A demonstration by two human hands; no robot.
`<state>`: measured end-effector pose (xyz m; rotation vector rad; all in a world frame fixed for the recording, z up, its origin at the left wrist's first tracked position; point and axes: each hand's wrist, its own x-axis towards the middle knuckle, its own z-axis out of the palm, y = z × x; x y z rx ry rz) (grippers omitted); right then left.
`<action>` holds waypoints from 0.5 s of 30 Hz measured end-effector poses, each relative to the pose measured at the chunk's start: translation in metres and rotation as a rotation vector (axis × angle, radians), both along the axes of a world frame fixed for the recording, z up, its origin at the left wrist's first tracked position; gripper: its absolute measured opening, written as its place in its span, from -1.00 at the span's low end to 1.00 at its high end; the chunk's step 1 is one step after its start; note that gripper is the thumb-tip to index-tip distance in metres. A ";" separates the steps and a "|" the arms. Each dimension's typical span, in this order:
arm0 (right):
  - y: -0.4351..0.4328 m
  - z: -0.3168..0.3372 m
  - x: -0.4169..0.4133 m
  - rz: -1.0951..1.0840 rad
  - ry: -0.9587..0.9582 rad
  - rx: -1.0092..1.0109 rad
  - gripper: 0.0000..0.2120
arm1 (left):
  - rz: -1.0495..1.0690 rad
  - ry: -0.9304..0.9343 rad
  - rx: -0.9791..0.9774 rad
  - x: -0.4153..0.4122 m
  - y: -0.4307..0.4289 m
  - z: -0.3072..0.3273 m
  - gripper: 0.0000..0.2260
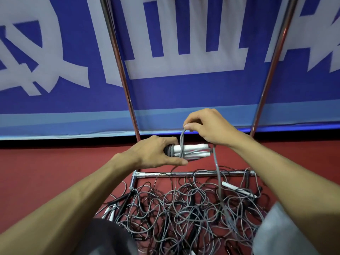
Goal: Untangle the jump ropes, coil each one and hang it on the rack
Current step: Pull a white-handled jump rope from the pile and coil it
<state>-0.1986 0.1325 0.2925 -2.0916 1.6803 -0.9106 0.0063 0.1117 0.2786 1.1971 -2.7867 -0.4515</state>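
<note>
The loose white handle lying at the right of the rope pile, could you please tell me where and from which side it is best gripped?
Grip the loose white handle around its bare upper-left half, coming from above. It lies flat on the rope pile, slanting down to the right, and its lower end runs into grey cords, so that end would likely snag. Both hands are busy with the bundle, so the right hand would have to let go first.
</note>
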 end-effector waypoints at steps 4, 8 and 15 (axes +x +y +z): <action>0.001 0.004 -0.002 -0.023 -0.125 0.052 -0.83 | -0.051 0.133 0.034 0.001 0.009 0.011 -0.77; 0.006 0.006 0.001 0.006 -0.309 0.213 -0.66 | -0.024 0.417 0.364 0.006 0.013 0.022 -0.92; 0.013 0.012 0.027 0.043 -0.701 0.327 -0.63 | 0.230 0.979 0.649 0.008 0.001 0.028 -0.72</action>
